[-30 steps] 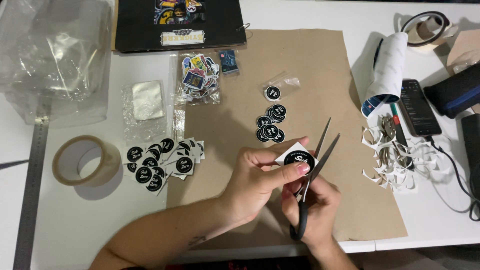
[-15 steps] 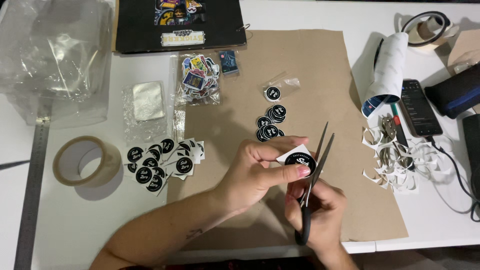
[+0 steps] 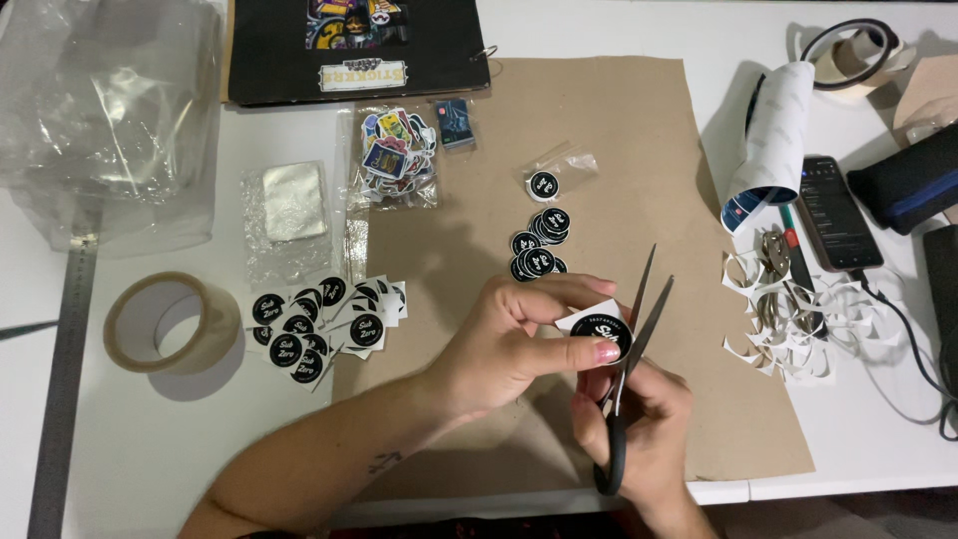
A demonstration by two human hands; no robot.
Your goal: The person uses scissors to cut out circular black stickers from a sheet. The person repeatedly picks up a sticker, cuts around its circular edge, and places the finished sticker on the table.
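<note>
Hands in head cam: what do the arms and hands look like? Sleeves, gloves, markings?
Both bare: no gloves, and no sleeves in view. The left hand has pink polish on the thumbnail, and its forearm carries a small dark tattoo-like mark near the wrist. The right hand shows no rings or marks; no watch or bracelet shows on either wrist.

— What is seen on the left hand (image 3: 514, 344)?
— Pink polish is noted on the thumbnail; the forearm is left bare, with a small dark tattoo.
— And the right hand (image 3: 644, 419)?
— No rings or sleeves are seen.
</note>
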